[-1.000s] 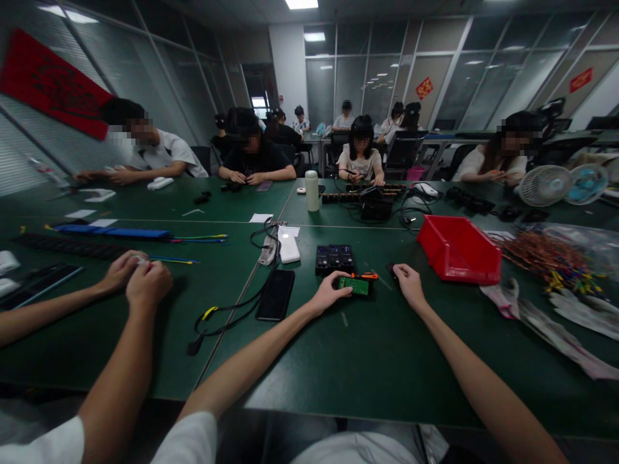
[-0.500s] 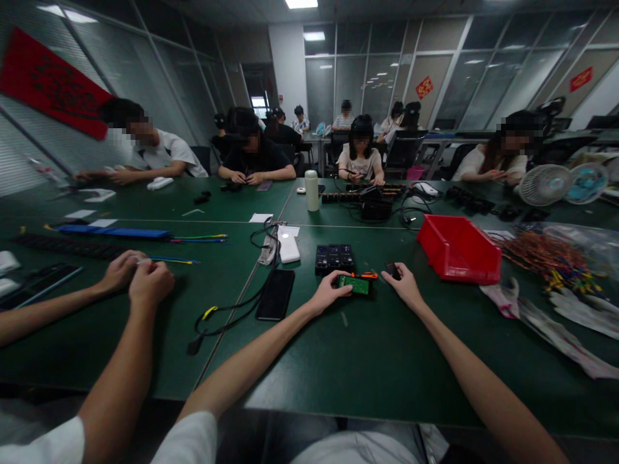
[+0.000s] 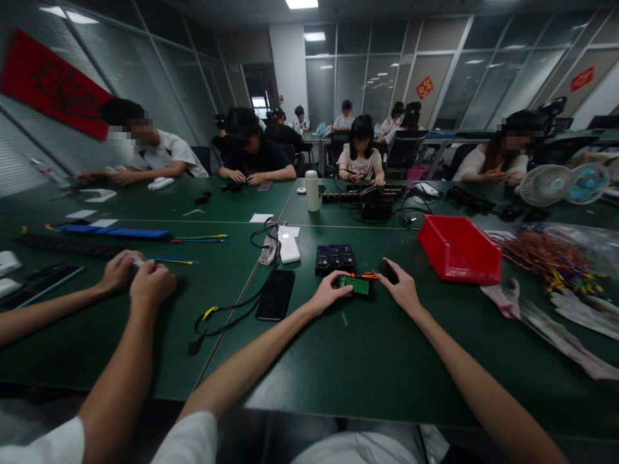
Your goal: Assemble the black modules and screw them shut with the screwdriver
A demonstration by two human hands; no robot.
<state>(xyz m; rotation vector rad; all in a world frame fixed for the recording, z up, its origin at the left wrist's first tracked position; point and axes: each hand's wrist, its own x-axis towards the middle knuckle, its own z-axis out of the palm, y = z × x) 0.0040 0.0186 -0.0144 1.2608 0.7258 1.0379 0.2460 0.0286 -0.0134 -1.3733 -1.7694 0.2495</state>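
My left hand (image 3: 331, 291) is closed on the left end of a small green circuit board (image 3: 356, 285), which sits at a dark part just above the table. Between the fingers of my right hand (image 3: 402, 287) is a small black block (image 3: 388, 271), a short gap to the right of the board. An orange-handled tool (image 3: 366, 276) lies directly behind the board; its other end is hidden. Beyond my left hand stands a black module with several square sections (image 3: 334, 258).
A red bin (image 3: 459, 251) stands to the right, near copper wires (image 3: 546, 258) and gloves (image 3: 546, 328). To the left lie a black phone (image 3: 275, 295), a white power bank (image 3: 289, 246) and a black cable (image 3: 232, 311). A co-worker's hands (image 3: 140, 276) work at far left.
My right hand has shifted slightly left, and the black block in it has turned to a different angle. My left hand and the circuit board stay in place.
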